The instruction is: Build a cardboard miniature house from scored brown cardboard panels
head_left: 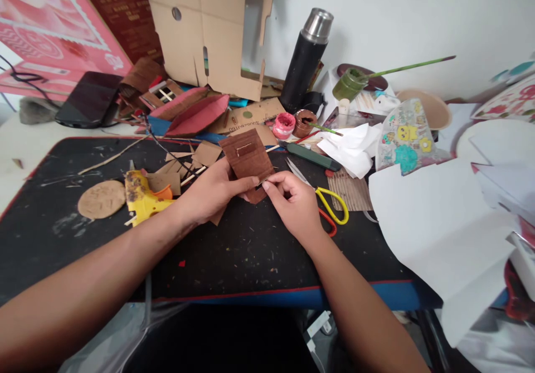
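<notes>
- While I stand here watching, both bare hands meet over the black mat (217,267), near the middle of the work surface.
- The brown card (252,164) is up between them, tilted, with a narrow slot showing near its upper end.
- The left hand (213,192) has a firm hold of the card, its thumb laid across the front and its fingers mostly hidden behind.
- The right hand (296,200) makes a narrow pinch, thumb and forefinger together at the card's lower part; whether a sliver or the card itself lies between those tips, I cannot tell.
- Just beside the left forearm lies a yellow glue gun (142,197), with a round cardboard disc (101,199) next to it.
- Cardboard scraps (207,154) are scattered beyond the left wrist.
- Close by the right hand are scissors (334,203) with one yellow and one red handle loop, partly covered by the hand.
- Behind them rests a dark green cutter (313,156), near a crumpled tissue (355,149).
- Farther back, a pink paint pot (283,127) stands beside a brown paint pot (305,125), with a black flask (303,66) behind them.
</notes>
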A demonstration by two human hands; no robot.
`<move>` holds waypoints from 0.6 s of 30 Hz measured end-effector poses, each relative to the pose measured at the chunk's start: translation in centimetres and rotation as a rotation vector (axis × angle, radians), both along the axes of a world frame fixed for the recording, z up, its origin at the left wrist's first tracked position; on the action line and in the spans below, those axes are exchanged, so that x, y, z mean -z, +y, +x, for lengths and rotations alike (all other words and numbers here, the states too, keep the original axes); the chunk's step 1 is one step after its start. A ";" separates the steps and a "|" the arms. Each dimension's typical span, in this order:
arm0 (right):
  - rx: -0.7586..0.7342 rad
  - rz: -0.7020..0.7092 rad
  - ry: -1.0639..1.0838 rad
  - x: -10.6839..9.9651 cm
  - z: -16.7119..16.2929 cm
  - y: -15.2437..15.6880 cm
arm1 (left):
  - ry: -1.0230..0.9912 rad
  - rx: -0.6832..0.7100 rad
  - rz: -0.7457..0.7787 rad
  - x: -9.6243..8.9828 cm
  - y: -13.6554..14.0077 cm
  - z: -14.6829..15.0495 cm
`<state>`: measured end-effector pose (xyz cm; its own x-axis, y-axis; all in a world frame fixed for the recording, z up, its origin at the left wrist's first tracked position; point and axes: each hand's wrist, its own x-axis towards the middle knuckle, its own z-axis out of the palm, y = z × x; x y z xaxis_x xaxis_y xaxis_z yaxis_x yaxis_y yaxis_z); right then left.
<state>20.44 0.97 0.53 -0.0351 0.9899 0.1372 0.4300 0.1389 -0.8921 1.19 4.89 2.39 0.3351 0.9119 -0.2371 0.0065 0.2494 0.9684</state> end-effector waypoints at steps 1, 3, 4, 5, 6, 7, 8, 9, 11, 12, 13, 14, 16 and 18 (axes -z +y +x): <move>0.000 0.002 0.000 0.0 0.0 0.0 | -0.001 0.002 -0.003 0.0 0.0 0.0; 0.000 0.004 0.004 0.0 0.0 -0.1 | -0.004 0.000 -0.008 -0.1 0.0 0.0; 0.000 0.003 0.008 0.0 0.0 -0.1 | -0.007 -0.004 -0.008 -0.1 0.0 0.1; -0.001 0.002 0.011 0.0 0.0 -0.1 | -0.007 -0.008 -0.005 -0.2 0.0 0.1; -0.002 0.000 0.012 0.0 0.0 -0.2 | -0.005 -0.012 -0.001 -0.2 0.0 0.1; -0.004 -0.001 0.013 0.0 0.0 -0.2 | 0.000 -0.014 0.004 -0.2 0.0 0.1; -0.006 -0.003 0.013 0.0 0.0 -0.1 | 0.006 -0.012 0.006 -0.2 -0.1 0.0; -0.007 -0.003 0.012 0.0 0.0 -0.1 | 0.010 -0.007 0.005 -0.1 -0.1 0.0; -0.005 0.001 0.012 0.0 0.0 0.0 | 0.009 0.006 -0.001 0.0 -0.1 0.0; -0.004 0.003 0.011 0.0 0.0 0.0 | 0.002 0.011 -0.003 0.1 -0.1 0.0; -0.003 0.004 0.008 0.0 0.0 0.0 | -0.007 0.014 -0.002 0.2 -0.1 0.0; -0.002 0.005 0.007 0.0 0.0 0.1 | -0.015 0.015 0.000 0.2 -0.1 0.0; 0.000 0.002 0.006 0.0 -0.1 0.1 | -0.019 0.010 0.004 0.3 -0.1 0.0; 0.000 0.002 0.006 0.0 -0.1 0.1 | 0.001 -0.001 0.012 0.3 -0.1 0.0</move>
